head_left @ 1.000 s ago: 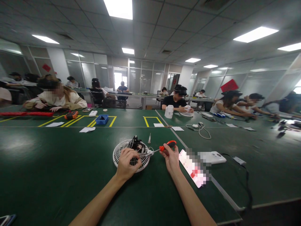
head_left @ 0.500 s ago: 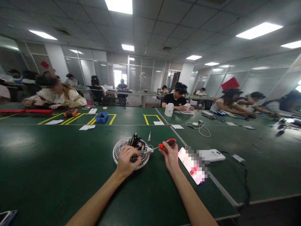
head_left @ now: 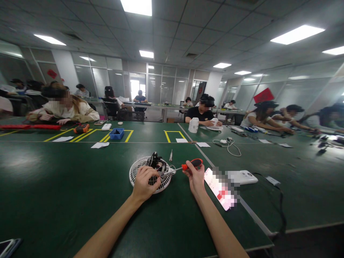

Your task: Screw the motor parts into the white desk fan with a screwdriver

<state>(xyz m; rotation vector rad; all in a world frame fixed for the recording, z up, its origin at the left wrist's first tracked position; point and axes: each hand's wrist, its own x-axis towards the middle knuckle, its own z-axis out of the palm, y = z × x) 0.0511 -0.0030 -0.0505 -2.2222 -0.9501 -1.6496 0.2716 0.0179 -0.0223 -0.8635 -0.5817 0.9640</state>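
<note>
A round white fan grille (head_left: 136, 173) lies on the green table, with a black motor assembly (head_left: 156, 163) and white wires on top. My right hand (head_left: 195, 176) is closed around the red and black handle of a screwdriver (head_left: 194, 164). Its shaft points left, and the tip ends by the fingers of my left hand (head_left: 146, 183). That hand is over the near side of the grille, thumb and fingers pinched together at the screwdriver's tip; whatever lies between them is too small to make out. Beyond the grille lies a small pale pointed tool (head_left: 171, 155).
To the right are a lit phone (head_left: 219, 190), a white device (head_left: 243, 177) and a black cable (head_left: 281, 200). A blue bin (head_left: 116, 134), paper slips (head_left: 100, 145) and a coiled white cable (head_left: 232, 146) lie farther back. Another phone (head_left: 9, 247) is at the near left. Co-workers sit across the table.
Almost nothing differs. Both hands, the screwdriver and the fan grille keep their places, apart from a very slight shift of the whole view.
</note>
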